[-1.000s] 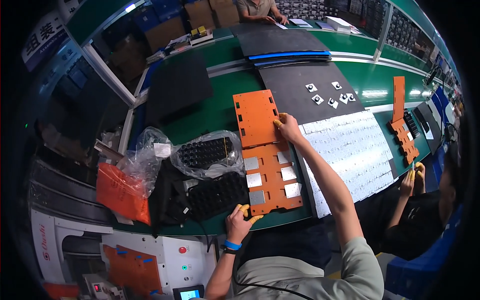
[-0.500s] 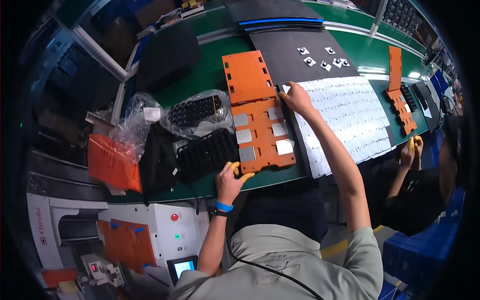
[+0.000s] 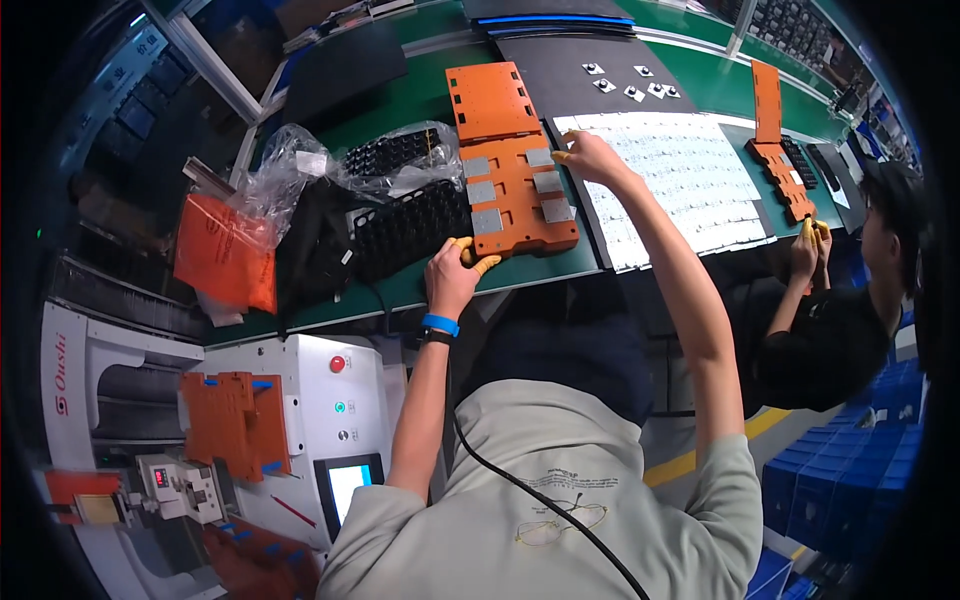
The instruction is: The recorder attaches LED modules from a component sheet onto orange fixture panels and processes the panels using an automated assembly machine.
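An orange jig [image 3: 515,225] with a hinged orange lid [image 3: 493,100] lies opened out on the green bench. Several square silver metal plates [image 3: 486,220] sit in its recesses along both sides. My left hand [image 3: 453,278], with yellow finger covers, grips the jig's near left corner between thumb and fingers. Beside the jig's right edge, close to the hinge, is my right hand [image 3: 594,158]. Its fingers are bent in, and whatever they hold is too small to make out. Right next to it begins a white printed sheet [image 3: 665,185] with rows of small marks.
Black moulded trays [image 3: 410,222] and clear plastic bags [image 3: 285,180] lie left of the jig, with an orange bag [image 3: 225,255]. Small white pieces with black knobs [image 3: 634,93] rest on a dark board. A co-worker sits right, at another orange jig [image 3: 780,170]. A white machine [image 3: 310,430] stands near left.
The whole view has shifted, so the bench sits higher in the picture. Both my hands keep their places at the jig. More of the co-worker's head shows.
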Demonstrator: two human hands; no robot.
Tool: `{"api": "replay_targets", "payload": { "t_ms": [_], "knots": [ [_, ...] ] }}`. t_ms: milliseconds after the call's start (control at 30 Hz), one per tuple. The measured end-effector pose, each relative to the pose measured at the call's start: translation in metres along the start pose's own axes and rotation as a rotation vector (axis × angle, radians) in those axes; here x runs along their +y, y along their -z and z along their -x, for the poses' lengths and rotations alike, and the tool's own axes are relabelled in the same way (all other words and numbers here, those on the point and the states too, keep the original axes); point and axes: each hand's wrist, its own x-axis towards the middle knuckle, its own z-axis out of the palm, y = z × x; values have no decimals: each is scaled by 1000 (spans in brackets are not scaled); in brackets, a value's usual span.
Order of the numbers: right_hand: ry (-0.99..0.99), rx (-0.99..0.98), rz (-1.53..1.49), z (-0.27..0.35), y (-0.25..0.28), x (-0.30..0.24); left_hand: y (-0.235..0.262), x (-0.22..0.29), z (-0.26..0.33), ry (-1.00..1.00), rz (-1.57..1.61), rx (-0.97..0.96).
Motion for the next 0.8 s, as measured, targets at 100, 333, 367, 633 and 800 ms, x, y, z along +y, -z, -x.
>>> {"api": "replay_targets", "payload": {
  "t_ms": [100, 333, 367, 633, 800],
  "knots": [
    [125, 101, 23, -1, -7, 10, -2, 6, -2, -12, 12, -16],
    [94, -15, 35, 7, -4, -23, -1, 2, 4, -24, 5, 9],
    [92, -14, 36, 6, -7, -24, 0, 2, 4, -14, 3, -4],
    [138, -21, 59, 9, 0, -14, -1, 2, 0, -31, 30, -3],
    [147, 17, 2, 14, 11, 0, -2, 2, -2, -42, 24, -13]
  ]
}}
